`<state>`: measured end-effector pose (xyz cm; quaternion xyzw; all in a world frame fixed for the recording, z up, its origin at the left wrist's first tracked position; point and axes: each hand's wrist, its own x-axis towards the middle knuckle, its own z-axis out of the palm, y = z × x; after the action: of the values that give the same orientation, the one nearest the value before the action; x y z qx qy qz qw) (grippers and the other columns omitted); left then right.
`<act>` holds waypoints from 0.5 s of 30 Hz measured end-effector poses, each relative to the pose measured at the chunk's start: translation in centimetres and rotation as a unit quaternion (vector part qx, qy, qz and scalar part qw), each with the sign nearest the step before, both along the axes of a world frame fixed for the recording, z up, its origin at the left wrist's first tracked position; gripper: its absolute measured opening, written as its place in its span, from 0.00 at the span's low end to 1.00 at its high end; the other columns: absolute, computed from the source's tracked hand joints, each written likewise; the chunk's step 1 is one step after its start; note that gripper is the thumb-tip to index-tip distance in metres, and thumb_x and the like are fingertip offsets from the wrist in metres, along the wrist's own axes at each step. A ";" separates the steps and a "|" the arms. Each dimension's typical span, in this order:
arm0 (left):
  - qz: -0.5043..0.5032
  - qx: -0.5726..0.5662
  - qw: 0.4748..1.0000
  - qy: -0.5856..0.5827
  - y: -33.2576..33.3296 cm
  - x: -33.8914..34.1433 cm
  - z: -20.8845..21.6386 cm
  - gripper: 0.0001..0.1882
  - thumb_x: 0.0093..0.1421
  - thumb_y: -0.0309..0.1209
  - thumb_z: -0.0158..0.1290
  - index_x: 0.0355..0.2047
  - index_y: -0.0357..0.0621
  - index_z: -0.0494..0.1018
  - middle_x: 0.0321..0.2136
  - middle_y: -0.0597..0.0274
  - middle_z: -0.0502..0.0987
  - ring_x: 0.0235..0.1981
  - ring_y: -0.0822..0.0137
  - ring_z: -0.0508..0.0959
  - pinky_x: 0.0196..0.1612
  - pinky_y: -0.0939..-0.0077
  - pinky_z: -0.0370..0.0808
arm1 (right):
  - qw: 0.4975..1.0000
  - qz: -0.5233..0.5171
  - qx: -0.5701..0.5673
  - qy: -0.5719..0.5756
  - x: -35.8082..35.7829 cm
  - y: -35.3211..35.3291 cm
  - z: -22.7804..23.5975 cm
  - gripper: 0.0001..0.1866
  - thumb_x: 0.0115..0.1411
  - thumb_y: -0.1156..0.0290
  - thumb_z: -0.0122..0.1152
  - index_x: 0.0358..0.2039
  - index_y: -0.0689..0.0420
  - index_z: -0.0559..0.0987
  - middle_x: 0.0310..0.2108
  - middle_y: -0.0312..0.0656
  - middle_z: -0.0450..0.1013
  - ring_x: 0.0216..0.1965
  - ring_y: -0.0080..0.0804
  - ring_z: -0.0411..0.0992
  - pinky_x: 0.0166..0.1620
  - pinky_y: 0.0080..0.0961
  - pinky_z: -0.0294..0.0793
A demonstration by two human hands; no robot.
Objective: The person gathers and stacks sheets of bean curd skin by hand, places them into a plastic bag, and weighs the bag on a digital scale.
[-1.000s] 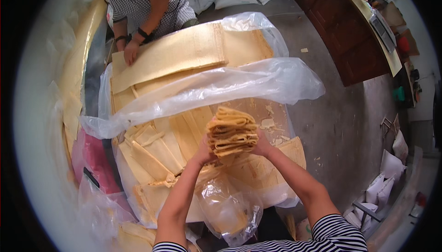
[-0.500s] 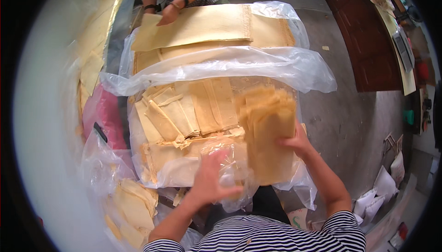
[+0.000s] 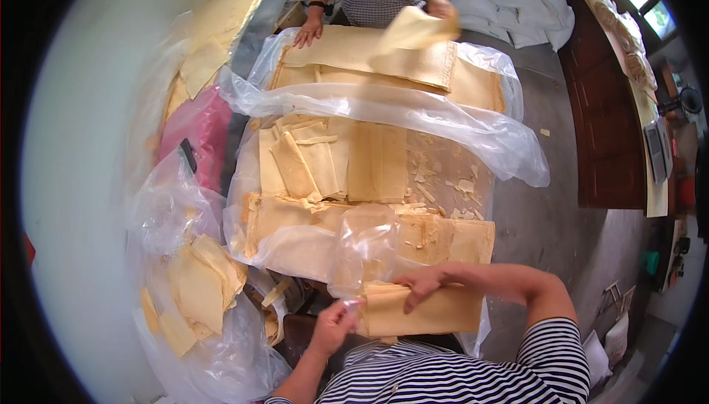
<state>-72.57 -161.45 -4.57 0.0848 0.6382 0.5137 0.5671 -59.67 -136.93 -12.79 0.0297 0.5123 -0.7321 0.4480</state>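
My right hand [image 3: 428, 284] grips a folded stack of thin yellow-tan sheets [image 3: 436, 317], which look like dried bean curd skin. The stack lies level in front of my body at the table's near edge. At its left end my left hand [image 3: 336, 324] is closed, pinching the edge of a clear plastic bag [image 3: 365, 245]. The bag stands up, crumpled and see-through, beyond the stack's left end. Whether any of the sheets are inside the bag, I cannot tell. More loose, torn sheets [image 3: 303, 164] and a flat folded pile [image 3: 377, 164] lie farther across the table.
Across the table a co-worker's hand [image 3: 441, 9] lifts a blurred sheet over a large pile [image 3: 340, 46]. A plastic film roll [image 3: 391, 105] crosses the middle. Broken flakes [image 3: 464, 186] lie at right. On the left are a pink bag [image 3: 196, 134] and an open bag of sheets [image 3: 203, 278].
The stack in my right hand has turned from upright to level and come nearer my body. My left hand has closed on the bag. Opposite, the co-worker has raised a sheet.
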 end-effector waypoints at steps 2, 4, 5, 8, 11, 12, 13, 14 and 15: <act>-0.103 -0.009 0.991 0.084 -1.6 1.6 0.5 0.20 0.61 0.24 0.48 0.54 0.42 0.69 0.20 0.71 0.70 0.22 0.80 0.68 0.28 0.85 0.68 | 0.997 0.015 -0.038 -0.060 -1.7 -0.1 -1.0 0.36 0.48 0.65 0.68 0.56 0.58 0.64 0.44 0.46 0.72 0.44 0.33 0.72 0.46 0.31 0.74; -0.143 -0.028 0.982 0.124 -3.8 2.9 0.5 0.23 0.61 0.23 0.47 0.58 0.41 0.65 0.20 0.69 0.71 0.22 0.80 0.70 0.30 0.84 0.69 | 0.988 0.017 -0.083 -0.132 -2.4 0.3 -2.3 0.36 0.48 0.66 0.68 0.56 0.58 0.64 0.45 0.44 0.72 0.43 0.31 0.74 0.46 0.32 0.75; -0.186 -0.037 0.967 0.173 -4.6 3.2 0.6 0.24 0.61 0.24 0.46 0.58 0.46 0.65 0.19 0.67 0.71 0.22 0.79 0.70 0.31 0.82 0.71 | 0.988 0.019 -0.077 -0.132 -1.8 1.1 -2.9 0.36 0.48 0.66 0.68 0.56 0.58 0.64 0.45 0.44 0.72 0.43 0.31 0.74 0.46 0.32 0.75; -0.278 -0.066 0.927 0.244 -7.5 5.3 -0.5 0.27 0.60 0.25 0.48 0.61 0.52 0.62 0.21 0.63 0.73 0.23 0.75 0.72 0.32 0.78 0.72 | 0.985 -0.022 -0.050 -0.166 -1.7 3.5 -2.3 0.31 0.50 0.62 0.66 0.54 0.58 0.68 0.43 0.43 0.74 0.41 0.32 0.74 0.44 0.30 0.75; -0.342 -0.110 0.910 0.207 -8.3 7.6 -2.3 0.29 0.60 0.34 0.46 0.63 0.63 0.57 0.28 0.43 0.75 0.27 0.46 0.77 0.34 0.64 0.75 | 0.978 -0.104 -0.012 -0.179 -2.3 4.8 -0.3 0.31 0.51 0.61 0.66 0.54 0.58 0.69 0.44 0.43 0.73 0.41 0.32 0.75 0.44 0.30 0.75; -0.338 -0.090 0.910 0.222 -7.7 7.8 -2.4 0.30 0.60 0.35 0.46 0.63 0.63 0.56 0.32 0.41 0.75 0.29 0.45 0.77 0.36 0.62 0.75 | 0.967 -0.165 -0.015 -0.195 -2.4 5.1 0.5 0.30 0.52 0.60 0.65 0.54 0.58 0.69 0.44 0.43 0.74 0.41 0.32 0.75 0.45 0.30 0.75; -0.333 -0.071 0.910 0.236 -7.3 7.9 -2.3 0.30 0.60 0.35 0.46 0.63 0.63 0.55 0.35 0.40 0.74 0.31 0.44 0.78 0.37 0.60 0.75 | 0.952 -0.225 -0.018 -0.209 -2.4 5.3 1.1 0.30 0.52 0.60 0.64 0.53 0.59 0.69 0.44 0.43 0.74 0.42 0.32 0.75 0.46 0.30 0.75; -0.321 -0.080 0.920 0.210 -6.9 7.7 -2.2 0.33 0.58 0.34 0.48 0.64 0.55 0.53 0.38 0.42 0.75 0.33 0.47 0.78 0.39 0.63 0.75 | 0.938 -0.277 -0.049 -0.204 -2.0 5.1 -0.2 0.28 0.54 0.60 0.62 0.52 0.60 0.70 0.44 0.45 0.74 0.43 0.33 0.75 0.47 0.31 0.75; -0.312 -0.080 0.923 0.212 -6.8 7.7 -2.3 0.33 0.58 0.34 0.48 0.64 0.55 0.53 0.38 0.42 0.75 0.33 0.47 0.78 0.39 0.63 0.75 | 0.940 -0.269 -0.045 -0.203 -2.0 4.3 0.0 0.28 0.54 0.60 0.62 0.52 0.60 0.70 0.44 0.45 0.74 0.43 0.33 0.75 0.47 0.31 0.75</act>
<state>-64.86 -168.26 -6.82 0.3407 0.7235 0.2285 0.5551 -61.71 -132.61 -12.84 0.2939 0.3499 -0.8262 0.3296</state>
